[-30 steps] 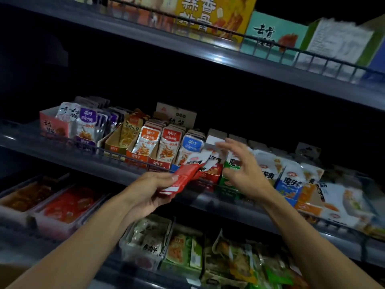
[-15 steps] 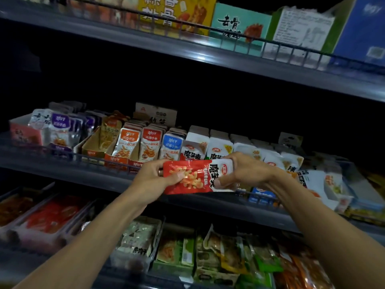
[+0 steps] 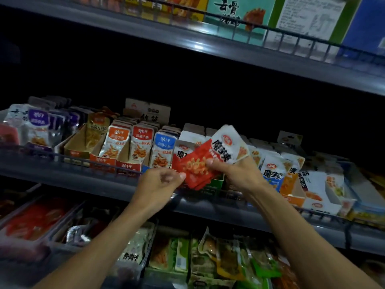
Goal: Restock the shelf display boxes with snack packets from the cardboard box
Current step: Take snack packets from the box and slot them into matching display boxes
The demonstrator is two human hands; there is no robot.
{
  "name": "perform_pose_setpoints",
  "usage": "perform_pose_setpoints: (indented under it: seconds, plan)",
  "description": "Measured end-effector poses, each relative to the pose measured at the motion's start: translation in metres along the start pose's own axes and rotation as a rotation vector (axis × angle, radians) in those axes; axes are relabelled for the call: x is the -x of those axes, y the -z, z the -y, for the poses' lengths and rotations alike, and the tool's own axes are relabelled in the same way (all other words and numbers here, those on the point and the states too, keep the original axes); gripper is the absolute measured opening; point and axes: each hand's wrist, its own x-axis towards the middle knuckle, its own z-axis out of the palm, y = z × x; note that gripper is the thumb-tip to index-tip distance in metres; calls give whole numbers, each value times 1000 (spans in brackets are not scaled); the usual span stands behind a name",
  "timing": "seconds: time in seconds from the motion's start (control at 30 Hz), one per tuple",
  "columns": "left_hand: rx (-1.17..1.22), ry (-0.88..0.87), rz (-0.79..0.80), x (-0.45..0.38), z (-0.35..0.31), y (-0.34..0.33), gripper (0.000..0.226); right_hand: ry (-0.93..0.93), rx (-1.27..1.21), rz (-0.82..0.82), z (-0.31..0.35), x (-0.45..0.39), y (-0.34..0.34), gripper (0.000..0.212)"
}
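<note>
1. Head view shows my right hand [image 3: 239, 176] gripping a small stack of red and white packets [image 3: 210, 157], thumb on the red front, fingers curled behind.
2. Bold black characters 魔芋爽 run along the white end of the packets, beside a small red oval logo; the red end carries a picture of pale, curly strips.
3. My left hand [image 3: 160, 184] sits at the stack's lower left corner, its fingers curled in, the thumb tip touching the red edge; I cannot tell whether it truly pinches a packet.
4. The packets are glossy, flat foil pouches, fanned slightly and tilted, held just in front of the middle shelf [image 3: 68, 180], over its wire rail.
5. Behind them stand cardboard display boxes [image 3: 104, 161] with cut-away fronts, orange and red, holding upright pouches.
6. Those pouches read 劲仔 on orange, red, blue and purple panels, with 深海小鱼 below.
7. To the right, white pouches [image 3: 273, 174] bear the same 魔芋爽 writing with blue and orange lower halves.
8. On the top shelf, a teal carton [image 3: 239, 11] reads 去骨.
9. Below, soft clear-fronted bags [image 3: 133, 253] lie in trays; one reads 牛肉干.
</note>
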Motion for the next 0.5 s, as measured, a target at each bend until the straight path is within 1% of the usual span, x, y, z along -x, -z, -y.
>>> perform_pose_setpoints:
  seconds: [0.03, 0.07, 0.1, 0.2, 0.27, 0.4, 0.5]
  plan:
    - [-210, -86, -44, -5, 4, 3, 36, 19, 33, -22, 2, -8, 2, 24]
    - [-382, -161, -46, -9, 8, 6, 47, 42, 58, -40, 4, -15, 2, 24]
    - [-519, -223, -14, -14, 10, 6, 55, 75, 73, -50, 5, -23, 1, 25]
    - [-791, -349, 92, -27, 16, 1, 61, 127, 151, -56, -1, -41, -10, 26]
    - [-855, -377, 99, -32, 19, -2, 61, 134, 212, -79, -7, -47, -18, 27]
    - [-843, -387, 90, -37, 25, -1, 58, 183, 297, -130, -16, -52, -24, 19]
    - [-810, -394, 112, -38, 29, 1, 56, 128, 456, -51, -20, -55, -21, 21]
